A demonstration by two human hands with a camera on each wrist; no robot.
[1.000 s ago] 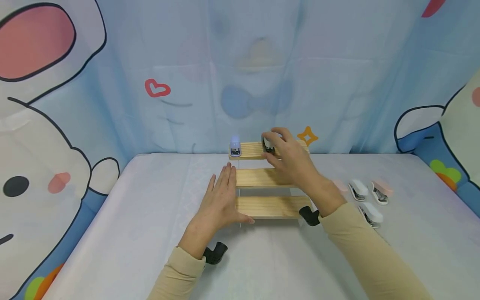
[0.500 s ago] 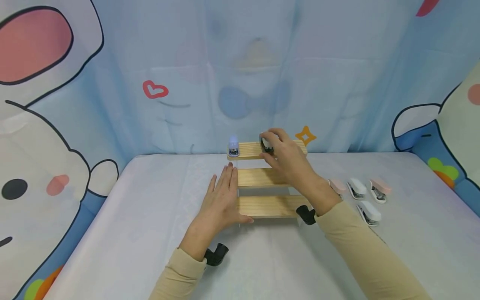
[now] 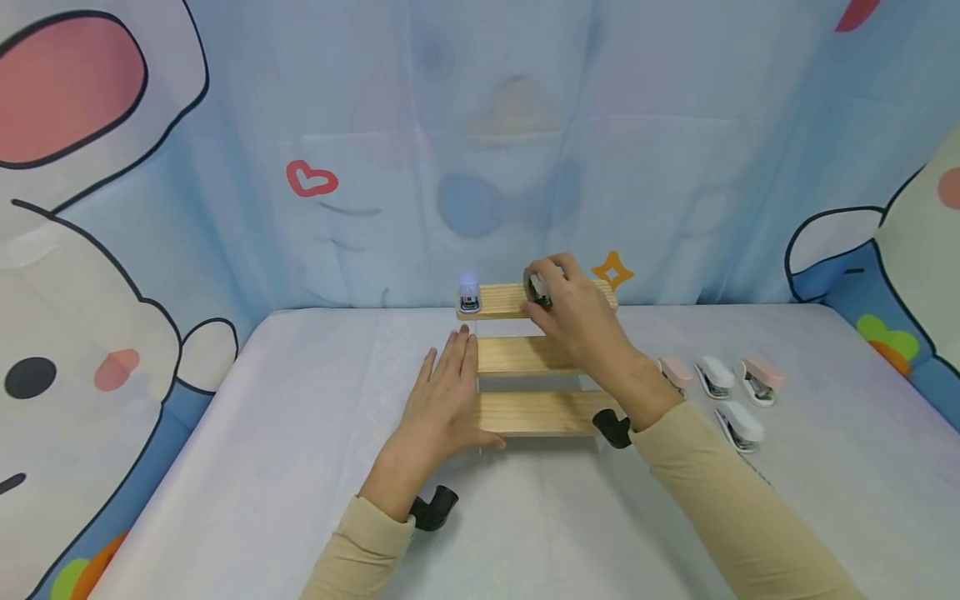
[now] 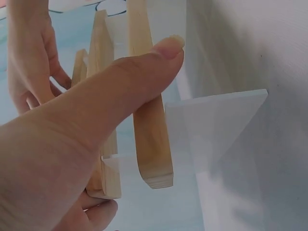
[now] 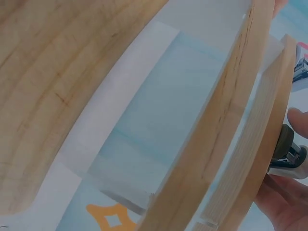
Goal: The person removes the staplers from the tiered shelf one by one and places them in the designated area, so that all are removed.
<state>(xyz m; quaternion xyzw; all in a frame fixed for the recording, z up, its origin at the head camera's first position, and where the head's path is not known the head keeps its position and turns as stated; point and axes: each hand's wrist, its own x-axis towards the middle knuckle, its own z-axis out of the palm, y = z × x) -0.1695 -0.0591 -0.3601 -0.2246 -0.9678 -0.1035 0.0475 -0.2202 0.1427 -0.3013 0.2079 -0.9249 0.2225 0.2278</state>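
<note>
A three-step wooden rack (image 3: 551, 412) with clear side panels stands on the table. My right hand (image 3: 581, 321) grips a dark stapler (image 3: 537, 288) at the middle of the top step, thumb on one side and fingers on the other. In the right wrist view the dark stapler (image 5: 288, 151) is right at the top board's edge. A lilac stapler (image 3: 469, 296) stands at the left end of that step. My left hand (image 3: 438, 400) lies along the rack's left side, fingers straight; its thumb (image 4: 144, 72) crosses the front of the lowest board in the left wrist view.
Two pink staplers, one nearer (image 3: 675, 372) and one farther right (image 3: 762, 379), lie on the white table (image 3: 300, 467) at right with two white staplers, one behind (image 3: 715, 377) and one in front (image 3: 741, 425). A blue cartoon curtain (image 3: 375, 100) hangs behind.
The dark stapler has turned slightly in my right hand, staying over the top step. My left hand keeps its place at the rack's side.
</note>
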